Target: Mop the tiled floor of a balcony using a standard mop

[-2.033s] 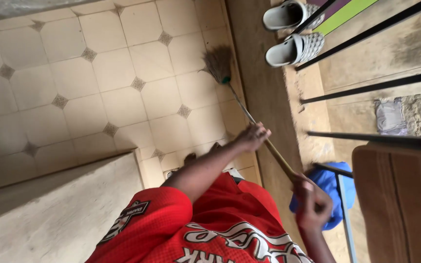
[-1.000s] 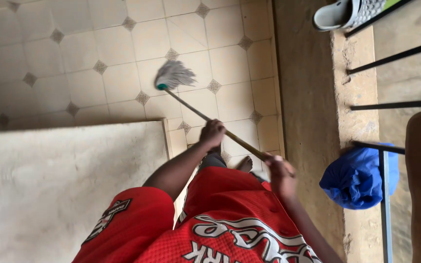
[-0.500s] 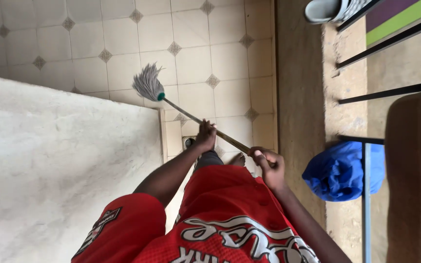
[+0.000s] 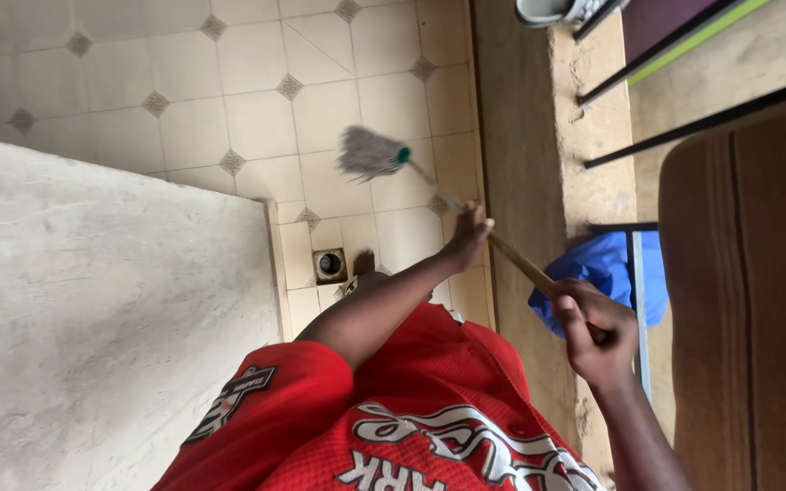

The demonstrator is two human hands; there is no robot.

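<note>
Cream tiled floor [image 4: 256,109] is met by a grey string mop [image 4: 370,153]; its wooden handle [image 4: 516,259] is gripped closed by left hand [image 4: 468,235] and right hand [image 4: 598,332], spaced for leverage.

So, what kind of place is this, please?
Probably a home entrance or veranda: a tiled floor with a small drain, a shoe by the threshold, and a mop held in both hands.

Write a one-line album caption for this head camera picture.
Both hands, left and right, grip a wooden-handled mop over pale tiled floor.
</note>
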